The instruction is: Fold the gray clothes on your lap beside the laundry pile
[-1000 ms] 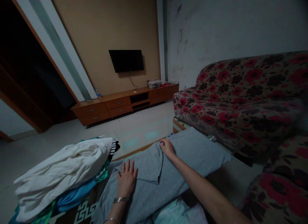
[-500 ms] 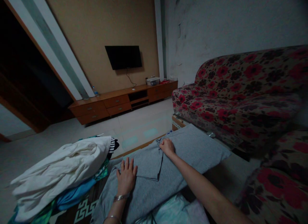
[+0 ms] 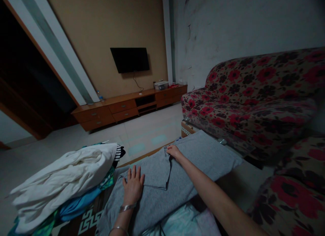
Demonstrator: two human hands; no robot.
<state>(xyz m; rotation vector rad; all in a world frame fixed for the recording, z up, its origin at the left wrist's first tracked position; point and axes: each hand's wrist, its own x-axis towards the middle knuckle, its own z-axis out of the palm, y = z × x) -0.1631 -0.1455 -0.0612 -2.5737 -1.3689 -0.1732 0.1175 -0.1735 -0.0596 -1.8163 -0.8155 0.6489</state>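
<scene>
A grey T-shirt (image 3: 198, 165) lies spread over the low table, with one sleeve folded across its body. My left hand (image 3: 133, 184) rests flat on the shirt near its left part, fingers spread, two bracelets on the wrist. At the sleeve's far edge, my right hand (image 3: 173, 151) pinches a bit of the grey fabric between closed fingers. Left of the shirt is a heap of clothes topped by a white garment (image 3: 68, 177), with a blue cloth (image 3: 78, 204) beneath it. A pale tie-dyed cloth (image 3: 184, 220) shows at the shirt's near edge.
A flowered sofa (image 3: 243, 94) stands to the right, and another flowered seat (image 3: 294, 195) is close by at lower right. Along the far wall runs a wooden cabinet (image 3: 122, 109) under a television (image 3: 130, 60). The table (image 3: 92, 219) has a patterned top.
My right hand has shifted slightly and turned, its fingers now more stretched toward the sleeve's far edge. My left hand stays in place on the shirt.
</scene>
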